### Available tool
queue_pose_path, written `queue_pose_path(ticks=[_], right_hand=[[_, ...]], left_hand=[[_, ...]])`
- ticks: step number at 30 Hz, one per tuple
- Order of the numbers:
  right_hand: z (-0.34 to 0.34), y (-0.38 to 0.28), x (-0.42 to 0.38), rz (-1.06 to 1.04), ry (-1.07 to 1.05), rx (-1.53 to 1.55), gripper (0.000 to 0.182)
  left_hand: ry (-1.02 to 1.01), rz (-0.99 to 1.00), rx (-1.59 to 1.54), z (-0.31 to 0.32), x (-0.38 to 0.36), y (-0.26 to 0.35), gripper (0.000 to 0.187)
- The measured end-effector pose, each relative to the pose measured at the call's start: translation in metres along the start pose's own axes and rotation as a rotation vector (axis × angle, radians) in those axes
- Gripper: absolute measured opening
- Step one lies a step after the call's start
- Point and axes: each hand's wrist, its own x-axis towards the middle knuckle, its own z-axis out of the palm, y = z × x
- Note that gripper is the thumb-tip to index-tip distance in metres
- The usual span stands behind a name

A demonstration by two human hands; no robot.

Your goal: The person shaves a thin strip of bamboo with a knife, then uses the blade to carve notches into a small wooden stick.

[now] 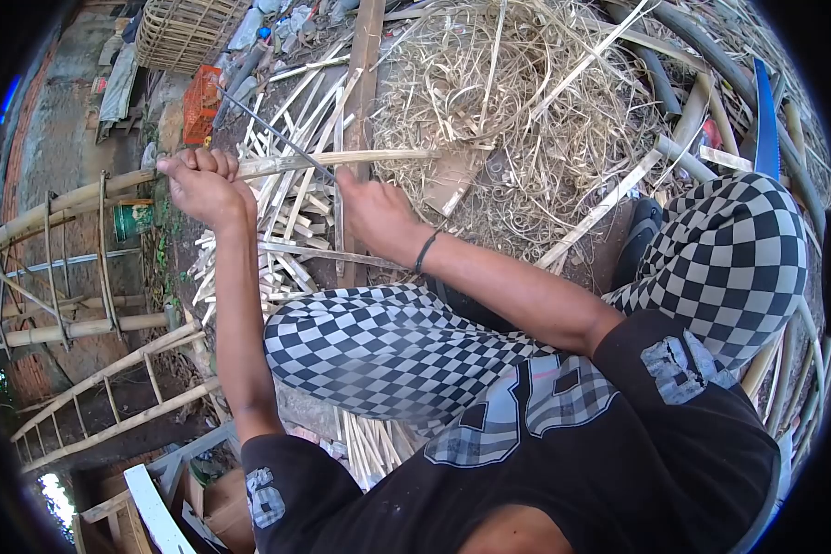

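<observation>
**A long, pale, narrow bamboo-like strip (388,155) lay crosswise before the person**

The relation which mattered most was a crossing. The strip had its long axis almost from left to right, with its right end only slightly farther from the body. Over it slanted a thin, dark, straight metal blade (273,131), which pointed away from the person and to the left. The two crossed near the right hand (379,217), and the tip of the blade was beyond the strip, on the far side.

The left hand (208,189) was the one directly on the strip: its fingers were curled tightly around the left end. The right hand was on the near side of the strip, just beside its middle part. It was closed around the near end of the blade, so any handle was hidden. Whether its fingertips also touched the strip, one cannot tell.

Seen from the hands, the strip extended to the right of the left hand and passed in front of the right one. It passed above a long brown wooden beam (366,69), and its free end was near a large heap of curly, straw-coloured shavings (545,120).
</observation>
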Motion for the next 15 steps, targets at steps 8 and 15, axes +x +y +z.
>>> queue_pose_path(ticks=[8,15], right_hand=[[-0.001,0.028,0.017,0.098,-0.082,-0.010,0.031],[-0.016,-0.012,0.008,-0.003,-0.067,0.015,0.028]], left_hand=[[0.025,-0.016,0.017,-0.012,0.000,-0.010,0.051],[0.051,0.015,0.021,-0.001,0.000,-0.009,0.052]])
